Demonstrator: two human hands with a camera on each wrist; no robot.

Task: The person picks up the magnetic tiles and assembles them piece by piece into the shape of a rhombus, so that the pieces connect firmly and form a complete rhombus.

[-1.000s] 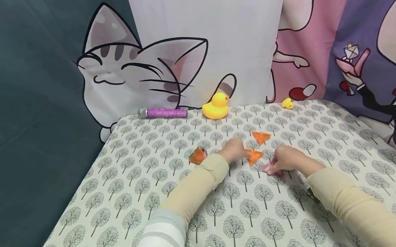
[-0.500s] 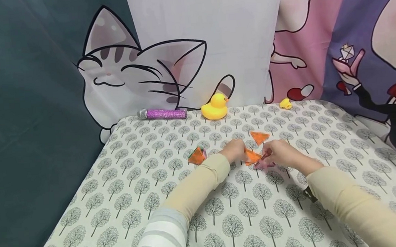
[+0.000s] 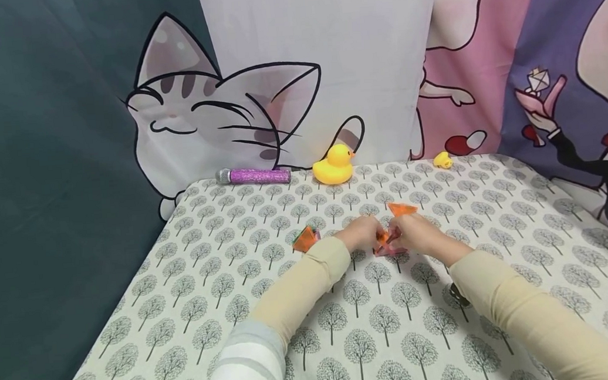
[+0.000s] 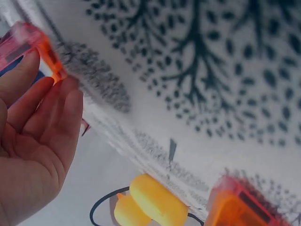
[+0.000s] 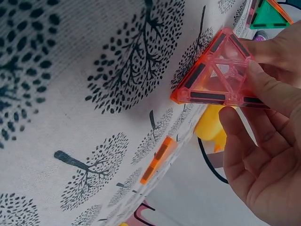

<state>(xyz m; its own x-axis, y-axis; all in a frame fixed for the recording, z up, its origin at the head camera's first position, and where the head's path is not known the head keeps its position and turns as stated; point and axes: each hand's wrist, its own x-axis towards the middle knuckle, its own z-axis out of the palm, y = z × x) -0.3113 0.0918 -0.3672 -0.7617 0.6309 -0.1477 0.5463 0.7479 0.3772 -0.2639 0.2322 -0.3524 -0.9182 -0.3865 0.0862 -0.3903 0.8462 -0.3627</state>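
My right hand (image 3: 413,232) pinches a pink see-through triangular magnetic tile (image 5: 218,87), its thumb on the tile's face in the right wrist view. An orange triangular magnetic tile (image 4: 49,59) is right against the pink one, mostly hidden behind it and the fingers. From the other side, my left hand (image 3: 362,233) pinches the orange tile, thumb and fingertips at its edge in the left wrist view. Both hands are close together, low over the cloth. Just beyond the right hand lies another orange triangular tile (image 3: 402,208).
A small cluster of orange, green and pink tiles (image 3: 305,240) stands left of my left hand. Along the back edge are a purple glitter microphone (image 3: 258,176), a yellow rubber duck (image 3: 334,165) and a small yellow toy (image 3: 442,160). The table has a tree-print cloth (image 3: 186,328).
My right hand has moved left with the pink tile, lifting it from flat and bringing it up to the orange tile at my left hand. The left hand has barely moved.
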